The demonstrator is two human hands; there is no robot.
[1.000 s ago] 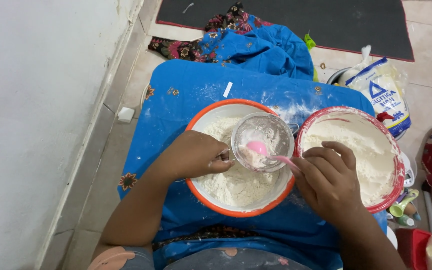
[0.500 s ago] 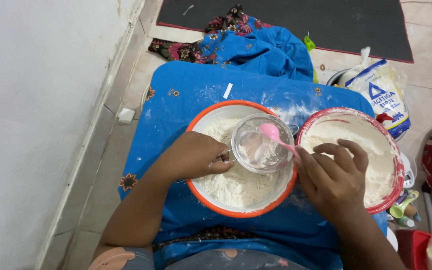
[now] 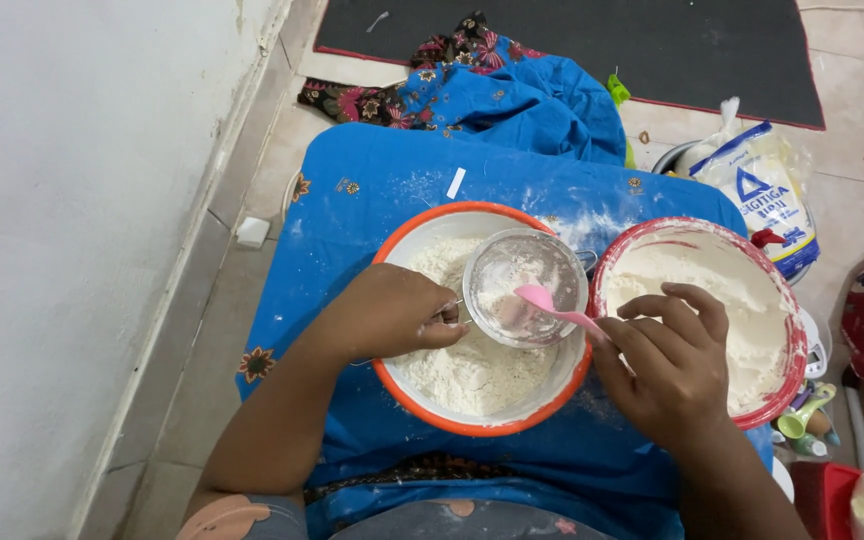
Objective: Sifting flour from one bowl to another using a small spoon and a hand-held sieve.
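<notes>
between both hands, over the orange bowl (image 3: 422,405), sits the sieve (image 3: 524,287).

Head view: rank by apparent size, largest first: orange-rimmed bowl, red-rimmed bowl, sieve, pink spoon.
1-2. Orange-rimmed bowl and red-rimmed bowl: they look about alike, and the right hand covers part of the red one, so no ranking.
3. Sieve, held over the orange-rimmed bowl.
4. Pink spoon, smallest.

At frame centre a fine metal-mesh sieve (image 3: 524,288) is showing dull grey, a smooth glossy pink plastic spoon (image 3: 552,305) is lying in it, powdery matt flour is filling the orange-rimmed plastic bowl (image 3: 422,405), and blue cloth (image 3: 372,190) is lying dusted beneath.
</notes>
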